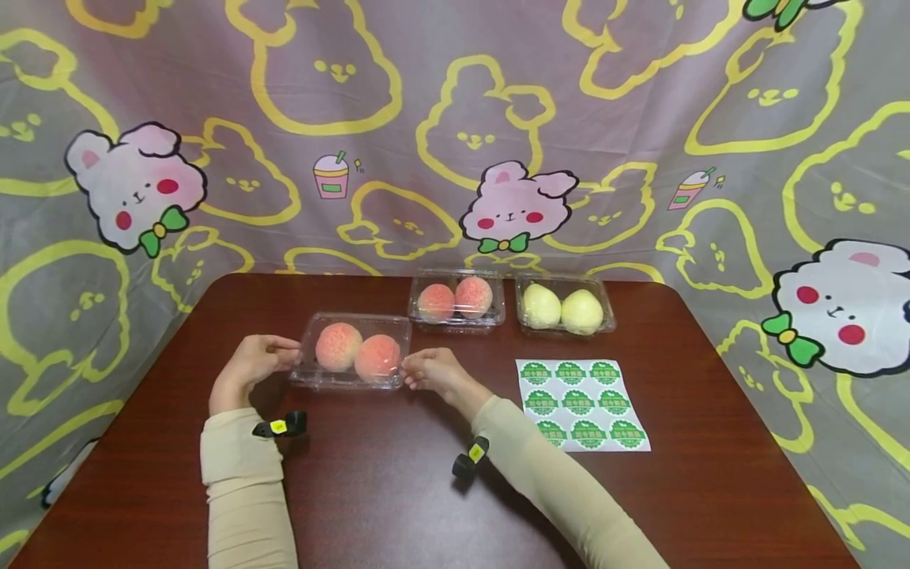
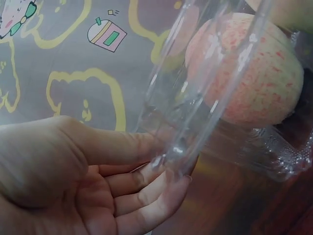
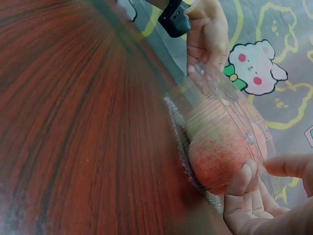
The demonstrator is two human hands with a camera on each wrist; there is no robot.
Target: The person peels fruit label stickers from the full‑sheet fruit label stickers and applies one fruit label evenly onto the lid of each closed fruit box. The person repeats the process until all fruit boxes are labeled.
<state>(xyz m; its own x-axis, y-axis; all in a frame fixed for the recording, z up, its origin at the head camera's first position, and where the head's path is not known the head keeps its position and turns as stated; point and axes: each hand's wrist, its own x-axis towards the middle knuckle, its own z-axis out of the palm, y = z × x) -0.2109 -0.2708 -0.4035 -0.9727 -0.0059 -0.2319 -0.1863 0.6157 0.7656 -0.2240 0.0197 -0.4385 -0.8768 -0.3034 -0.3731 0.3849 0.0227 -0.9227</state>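
A clear plastic clamshell box (image 1: 351,382) with two pink-and-cream peaches (image 1: 338,347) inside is between my hands at the table's left side. At its left end, my left hand (image 1: 249,367) pinches the plastic rim, thumb on one side and fingers on the other, as the left wrist view shows. The rim at the opposite end is between the thumb and fingers of my right hand (image 1: 442,374). In the right wrist view, the nearer peach (image 3: 220,156) shows through the lid. The lid lies over the fruit; whether its edge is fully snapped is hard to tell.
Behind stand another clear box (image 1: 457,320) of two pink peaches and a clear box (image 1: 604,316) with two pale yellow fruits. A white sheet (image 1: 579,385) of round green stickers lies right of my right hand on the brown table (image 1: 384,490). Patterned cloth (image 1: 412,118) hangs around.
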